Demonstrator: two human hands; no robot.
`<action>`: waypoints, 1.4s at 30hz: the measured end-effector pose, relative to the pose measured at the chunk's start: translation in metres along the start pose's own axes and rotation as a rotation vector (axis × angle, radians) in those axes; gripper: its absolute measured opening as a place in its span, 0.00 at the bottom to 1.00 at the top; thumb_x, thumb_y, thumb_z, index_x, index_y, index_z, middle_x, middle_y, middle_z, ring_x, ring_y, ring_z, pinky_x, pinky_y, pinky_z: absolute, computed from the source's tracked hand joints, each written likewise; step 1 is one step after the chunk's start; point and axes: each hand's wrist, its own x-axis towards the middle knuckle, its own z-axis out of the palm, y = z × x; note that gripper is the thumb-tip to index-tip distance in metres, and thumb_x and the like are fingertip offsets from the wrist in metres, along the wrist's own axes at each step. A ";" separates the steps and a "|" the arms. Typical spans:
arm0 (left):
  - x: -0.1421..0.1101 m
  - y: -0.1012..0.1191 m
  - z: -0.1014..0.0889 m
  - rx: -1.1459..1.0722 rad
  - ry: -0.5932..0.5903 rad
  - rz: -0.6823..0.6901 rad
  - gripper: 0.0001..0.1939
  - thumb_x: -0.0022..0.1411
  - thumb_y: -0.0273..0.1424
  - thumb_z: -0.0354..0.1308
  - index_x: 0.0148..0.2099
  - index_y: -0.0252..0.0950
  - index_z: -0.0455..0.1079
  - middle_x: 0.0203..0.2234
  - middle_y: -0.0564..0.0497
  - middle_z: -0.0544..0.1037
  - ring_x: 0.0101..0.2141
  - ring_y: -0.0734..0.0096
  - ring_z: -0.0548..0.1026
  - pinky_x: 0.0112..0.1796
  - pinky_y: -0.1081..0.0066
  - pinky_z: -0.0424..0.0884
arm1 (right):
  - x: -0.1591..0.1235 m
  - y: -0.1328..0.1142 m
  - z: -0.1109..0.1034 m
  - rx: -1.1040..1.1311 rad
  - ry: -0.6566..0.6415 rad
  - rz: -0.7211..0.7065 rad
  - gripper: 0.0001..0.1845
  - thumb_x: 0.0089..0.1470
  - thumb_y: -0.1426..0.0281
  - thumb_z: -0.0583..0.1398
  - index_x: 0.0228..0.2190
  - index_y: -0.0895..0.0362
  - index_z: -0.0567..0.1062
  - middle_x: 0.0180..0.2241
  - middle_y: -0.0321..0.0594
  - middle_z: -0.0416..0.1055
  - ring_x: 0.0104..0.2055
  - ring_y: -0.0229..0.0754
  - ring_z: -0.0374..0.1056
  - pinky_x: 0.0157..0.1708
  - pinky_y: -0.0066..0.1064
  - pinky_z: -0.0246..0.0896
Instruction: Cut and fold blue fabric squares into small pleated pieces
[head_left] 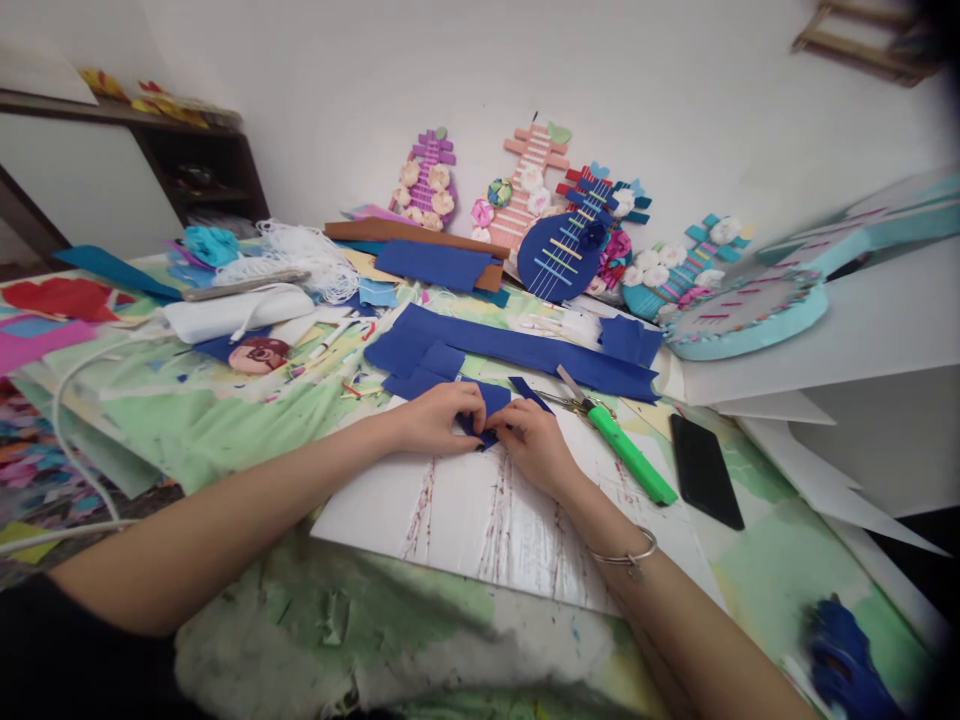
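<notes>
My left hand [439,418] and my right hand [536,445] meet over a white board [480,520], and both pinch a small piece of dark blue foam sheet [491,405] between their fingertips. My fingers are curled around its edges and hide part of the piece. A silver bangle sits on my right wrist. Just beyond my hands lie larger strips of the same blue foam [517,350]. Green-handled scissors [619,440] lie to the right of my right hand.
A black phone [705,470] lies right of the scissors. Several foam guitar-shaped crafts [562,250] with flowers lean on the back wall. A large light blue one [757,310] rests on white boards at right. Scraps, white cord and coloured foam clutter the left side.
</notes>
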 end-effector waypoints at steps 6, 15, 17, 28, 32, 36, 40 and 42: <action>-0.004 0.005 -0.007 -0.033 -0.034 0.039 0.05 0.50 0.26 0.60 0.33 0.35 0.70 0.37 0.48 0.69 0.40 0.65 0.69 0.44 0.66 0.65 | 0.000 -0.001 0.000 -0.004 -0.004 0.016 0.14 0.52 0.82 0.58 0.30 0.53 0.79 0.30 0.38 0.72 0.36 0.41 0.65 0.39 0.32 0.59; -0.014 0.025 -0.012 0.108 -0.074 0.098 0.12 0.58 0.27 0.55 0.45 0.34 0.69 0.37 0.45 0.73 0.40 0.62 0.69 0.44 0.63 0.65 | 0.000 -0.001 0.000 0.000 0.002 0.022 0.12 0.51 0.82 0.58 0.29 0.55 0.79 0.31 0.39 0.73 0.36 0.42 0.66 0.39 0.33 0.60; -0.021 0.030 -0.008 0.215 -0.114 0.066 0.14 0.61 0.31 0.54 0.49 0.33 0.68 0.41 0.43 0.72 0.43 0.60 0.69 0.46 0.62 0.65 | 0.000 -0.001 0.000 0.008 -0.001 0.027 0.12 0.52 0.82 0.58 0.29 0.55 0.79 0.30 0.39 0.73 0.36 0.42 0.66 0.39 0.33 0.60; -0.046 0.043 0.008 0.442 -0.127 0.022 0.25 0.65 0.42 0.50 0.60 0.34 0.61 0.52 0.36 0.67 0.51 0.50 0.65 0.50 0.55 0.61 | 0.001 -0.001 -0.001 0.091 0.006 0.120 0.12 0.49 0.82 0.59 0.33 0.56 0.78 0.29 0.38 0.73 0.34 0.40 0.67 0.37 0.32 0.61; -0.045 0.044 0.006 0.418 -0.123 0.015 0.24 0.65 0.41 0.51 0.59 0.34 0.62 0.51 0.37 0.68 0.51 0.51 0.65 0.50 0.55 0.61 | 0.001 0.002 0.000 0.128 0.011 0.158 0.12 0.49 0.80 0.60 0.36 0.56 0.76 0.28 0.37 0.72 0.33 0.39 0.67 0.36 0.31 0.61; -0.046 0.045 0.005 0.409 -0.127 0.009 0.25 0.65 0.41 0.50 0.60 0.34 0.61 0.52 0.38 0.68 0.51 0.52 0.65 0.51 0.55 0.61 | 0.000 0.004 0.002 0.163 0.025 0.168 0.12 0.49 0.80 0.60 0.35 0.56 0.75 0.28 0.36 0.71 0.32 0.39 0.67 0.36 0.31 0.61; -0.045 0.045 0.005 0.407 -0.138 -0.003 0.25 0.65 0.41 0.50 0.60 0.35 0.61 0.52 0.38 0.67 0.52 0.52 0.65 0.51 0.55 0.61 | 0.001 0.003 0.002 0.152 0.023 0.159 0.11 0.48 0.80 0.60 0.34 0.56 0.76 0.28 0.36 0.72 0.32 0.39 0.67 0.35 0.31 0.61; -0.045 0.045 0.005 0.407 -0.145 -0.007 0.25 0.65 0.42 0.50 0.60 0.35 0.61 0.52 0.38 0.67 0.52 0.52 0.64 0.52 0.54 0.61 | 0.001 0.002 0.002 0.139 0.025 0.146 0.10 0.48 0.80 0.60 0.33 0.56 0.76 0.27 0.36 0.72 0.32 0.39 0.67 0.35 0.31 0.61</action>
